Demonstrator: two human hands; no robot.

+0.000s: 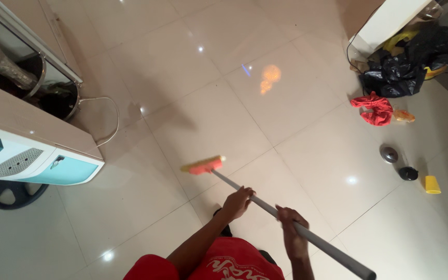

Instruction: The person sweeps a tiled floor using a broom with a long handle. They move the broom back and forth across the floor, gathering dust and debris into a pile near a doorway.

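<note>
**Mid-sweep, both hands on broom handle**

Sweeping stroke under way, by the look of it. Left hand (238,202) wrapped around the grey broom handle (265,205) at the forward grip, fingers closed over the top. Right hand (292,234) clamped on the same handle further back, toward 4 o'clock from the left. Both closed firmly on the pole; nothing else held.

Broom head (203,165), orange-red with yellowish bristle edge, sits out at 10 o'clock from the left hand, down on the glossy tiled floor (193,78) or just off it; contact hard to confirm. Handle runs diagonally from the head at 10 o'clock down to the frame corner at 4 o'clock, passing through both grips.

Judgement on next move: needs a drag or push of the head across the tile with steady downward pressure, the forward hand steering and the rear hand driving. Worth watching the cable (107,116) looping on the floor at 10 o'clock beyond the head, near the white-and-teal appliance (37,163).

Loose items well apart at 2 to 3 o'clock: red cloth (373,109), black plastic bags (410,65), a round metal lid (389,154), a dark lid (408,173), a yellow cup (432,184). None near the broom head.
</note>
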